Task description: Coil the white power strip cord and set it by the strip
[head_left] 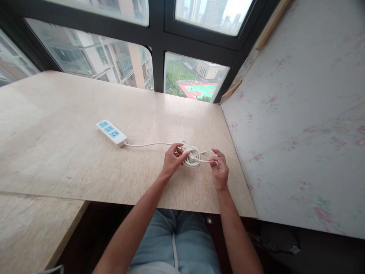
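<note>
A white power strip (112, 132) with blue socket faces lies on the stone-patterned sill, left of my hands. Its white power cord (148, 144) runs right into a wound coil (193, 163). My left hand (174, 158) grips the left side of that coil, thumb over the top and fingers curled behind. With thumb and fingertips pinched, my right hand (219, 167) holds a loop of the cord pulled out to the right of the coil. The plug seems to sit in the middle of the coil, partly covered by the windings.
Dark-framed windows (158, 42) rise along the sill's far edge. A wall with floral wallpaper (299, 125) closes off the right side. The beige sill (71, 163) ends at a front edge before my legs, and another beige surface (34, 224) adjoins it at lower left.
</note>
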The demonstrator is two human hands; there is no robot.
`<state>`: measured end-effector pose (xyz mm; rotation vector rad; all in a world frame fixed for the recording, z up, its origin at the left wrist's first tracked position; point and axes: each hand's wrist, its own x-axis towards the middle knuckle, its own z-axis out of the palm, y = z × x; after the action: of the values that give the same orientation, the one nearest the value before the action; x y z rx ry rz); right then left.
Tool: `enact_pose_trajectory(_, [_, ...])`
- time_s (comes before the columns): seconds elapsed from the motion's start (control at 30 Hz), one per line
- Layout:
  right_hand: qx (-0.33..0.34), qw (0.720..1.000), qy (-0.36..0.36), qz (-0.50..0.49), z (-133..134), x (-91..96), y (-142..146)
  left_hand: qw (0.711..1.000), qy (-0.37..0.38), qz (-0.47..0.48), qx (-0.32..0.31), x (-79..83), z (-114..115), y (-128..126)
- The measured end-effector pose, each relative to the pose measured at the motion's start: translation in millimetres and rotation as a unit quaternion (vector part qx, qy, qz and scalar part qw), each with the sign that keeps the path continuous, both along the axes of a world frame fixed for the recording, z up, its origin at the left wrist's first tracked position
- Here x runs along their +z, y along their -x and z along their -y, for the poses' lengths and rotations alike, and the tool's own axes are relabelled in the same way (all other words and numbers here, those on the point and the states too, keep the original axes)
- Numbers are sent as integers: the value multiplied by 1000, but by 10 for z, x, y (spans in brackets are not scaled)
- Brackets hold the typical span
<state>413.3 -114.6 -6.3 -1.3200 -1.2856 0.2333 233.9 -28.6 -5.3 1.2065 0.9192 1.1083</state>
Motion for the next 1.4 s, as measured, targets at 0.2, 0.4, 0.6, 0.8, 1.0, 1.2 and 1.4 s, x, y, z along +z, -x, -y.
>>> enact_pose_trajectory(0.2, [-31,999,-5,-29,-44,-12,66,996,-73,-45,11,-26,28,-17])
enact_pose_trajectory(0.4, [-9,987,-12,159,15,106,130,981,-152,-118,38,-62,30,12])
enact_pose_trajectory(0.6, [-30,935,25,352,77,246,239,986,-127,-102,34,-79,11,5])
enact_pose_trajectory(0.8, [-45,908,69,410,-92,311,343,990,-105,-96,20,-82,4,6])
enact_pose_trajectory(1.0, [-55,927,0,371,-177,241,355,997,-44,-65,7,-95,7,-5])
enact_pose_trajectory(1.2, [-103,943,-47,314,-195,124,347,999,-12,-37,2,-67,1,-22])
enact_pose_trajectory(1.4, [-119,958,-62,255,-211,106,329,1000,4,-13,4,-6,25,-45])
